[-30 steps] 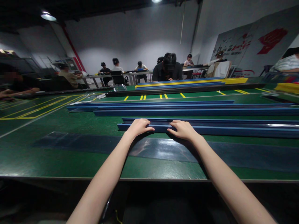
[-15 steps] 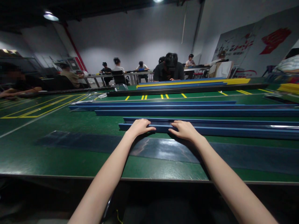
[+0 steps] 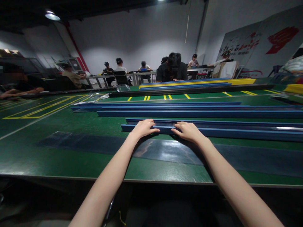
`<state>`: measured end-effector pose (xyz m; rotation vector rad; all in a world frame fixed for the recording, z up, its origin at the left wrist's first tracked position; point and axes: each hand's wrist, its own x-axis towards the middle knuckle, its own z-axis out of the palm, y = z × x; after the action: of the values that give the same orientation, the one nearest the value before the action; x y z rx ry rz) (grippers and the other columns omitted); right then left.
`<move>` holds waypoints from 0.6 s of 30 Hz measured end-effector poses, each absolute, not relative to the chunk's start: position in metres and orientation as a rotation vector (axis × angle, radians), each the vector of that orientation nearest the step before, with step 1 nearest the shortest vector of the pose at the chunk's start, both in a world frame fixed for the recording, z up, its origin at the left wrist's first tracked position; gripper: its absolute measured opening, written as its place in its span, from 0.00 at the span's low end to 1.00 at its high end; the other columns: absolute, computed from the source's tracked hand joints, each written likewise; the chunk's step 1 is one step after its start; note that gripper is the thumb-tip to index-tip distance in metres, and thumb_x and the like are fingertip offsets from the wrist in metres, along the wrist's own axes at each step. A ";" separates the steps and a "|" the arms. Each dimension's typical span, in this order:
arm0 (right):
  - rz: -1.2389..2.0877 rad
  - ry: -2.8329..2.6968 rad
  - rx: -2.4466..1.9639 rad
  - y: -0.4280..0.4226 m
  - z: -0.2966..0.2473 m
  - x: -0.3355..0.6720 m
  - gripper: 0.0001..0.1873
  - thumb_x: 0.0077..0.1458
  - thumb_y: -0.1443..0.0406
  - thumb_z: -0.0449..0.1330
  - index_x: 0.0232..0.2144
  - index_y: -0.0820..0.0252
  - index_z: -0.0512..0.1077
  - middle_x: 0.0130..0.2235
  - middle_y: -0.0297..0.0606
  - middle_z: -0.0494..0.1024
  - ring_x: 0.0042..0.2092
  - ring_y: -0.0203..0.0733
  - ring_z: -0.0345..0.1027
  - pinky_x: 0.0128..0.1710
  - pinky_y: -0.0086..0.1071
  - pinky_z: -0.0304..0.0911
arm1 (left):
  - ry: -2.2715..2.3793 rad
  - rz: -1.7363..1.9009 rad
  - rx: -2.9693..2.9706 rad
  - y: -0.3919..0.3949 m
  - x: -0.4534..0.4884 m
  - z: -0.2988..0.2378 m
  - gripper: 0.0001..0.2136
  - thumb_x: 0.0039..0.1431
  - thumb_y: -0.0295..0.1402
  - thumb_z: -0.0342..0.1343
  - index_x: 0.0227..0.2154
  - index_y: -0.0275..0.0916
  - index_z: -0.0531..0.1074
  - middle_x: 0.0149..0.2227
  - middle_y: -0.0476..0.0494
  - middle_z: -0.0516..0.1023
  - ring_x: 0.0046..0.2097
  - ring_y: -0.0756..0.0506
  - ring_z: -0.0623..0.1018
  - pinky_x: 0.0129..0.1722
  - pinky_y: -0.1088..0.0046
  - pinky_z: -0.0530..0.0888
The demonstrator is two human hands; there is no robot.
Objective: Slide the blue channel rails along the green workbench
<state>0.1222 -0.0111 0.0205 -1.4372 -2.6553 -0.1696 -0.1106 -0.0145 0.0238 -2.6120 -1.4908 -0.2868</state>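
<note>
A long blue U-shaped channel lies across the green table in front of me, its open side up. My left hand grips its near wall close to the left end, thumb on the outside and fingers over into the trough. A short way to the right, my right hand holds the same wall in a like manner. The fingertips of both hands are partly hidden inside the channel. Between the channel and the table's front edge, a long see-through plastic strip lies flat under my forearms.
Several more blue channels lie parallel just beyond. Farther back are a black bar and yellow strips. Crumpled clear film rests at the far left. A person in dark clothes sits opposite; other people work behind.
Both hands keep their hold on the blue channel, which lies in the same place. Only a slight shift of the camera view shows.
</note>
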 end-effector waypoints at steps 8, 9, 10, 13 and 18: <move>-0.179 -2.659 -1.428 -0.011 0.020 0.123 0.24 0.59 0.53 0.40 0.40 0.57 0.71 0.39 0.39 0.74 0.42 0.40 0.66 0.32 0.28 0.53 | -1.442 -0.347 -2.602 -0.013 -0.111 0.022 0.18 0.58 0.48 0.45 0.32 0.39 0.73 0.40 0.46 0.73 0.42 0.48 0.73 0.37 0.77 0.66; -0.185 -2.659 -1.423 -0.011 0.020 0.123 0.24 0.59 0.53 0.40 0.39 0.57 0.71 0.39 0.39 0.74 0.42 0.40 0.66 0.32 0.28 0.53 | -1.440 -0.348 -2.598 -0.013 -0.111 0.022 0.18 0.58 0.48 0.45 0.32 0.39 0.73 0.40 0.46 0.73 0.42 0.48 0.73 0.37 0.77 0.66; -0.191 -2.660 -1.419 -0.010 0.020 0.123 0.24 0.59 0.53 0.40 0.39 0.57 0.71 0.39 0.39 0.74 0.42 0.40 0.67 0.32 0.28 0.53 | -1.439 -0.349 -2.596 -0.013 -0.111 0.022 0.18 0.58 0.48 0.45 0.32 0.39 0.73 0.40 0.46 0.73 0.42 0.48 0.73 0.37 0.77 0.66; -0.202 -2.668 -1.419 -0.010 0.020 0.123 0.24 0.59 0.53 0.40 0.37 0.58 0.71 0.39 0.40 0.74 0.41 0.40 0.67 0.32 0.28 0.53 | -1.438 -0.345 -2.595 -0.013 -0.112 0.023 0.18 0.58 0.47 0.46 0.32 0.39 0.73 0.39 0.46 0.73 0.41 0.48 0.73 0.36 0.77 0.65; -0.184 -2.671 -1.434 -0.010 0.020 0.123 0.24 0.59 0.53 0.40 0.38 0.57 0.71 0.39 0.40 0.74 0.42 0.40 0.67 0.32 0.28 0.53 | -1.535 -0.335 -2.503 -0.013 -0.115 0.026 0.19 0.52 0.51 0.50 0.28 0.38 0.72 0.33 0.47 0.74 0.36 0.48 0.73 0.30 0.76 0.63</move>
<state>0.1231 -0.0096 0.0201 -1.4338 -2.6708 -0.1844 -0.1148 -0.0133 0.0265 -2.5032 -1.5352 -0.3349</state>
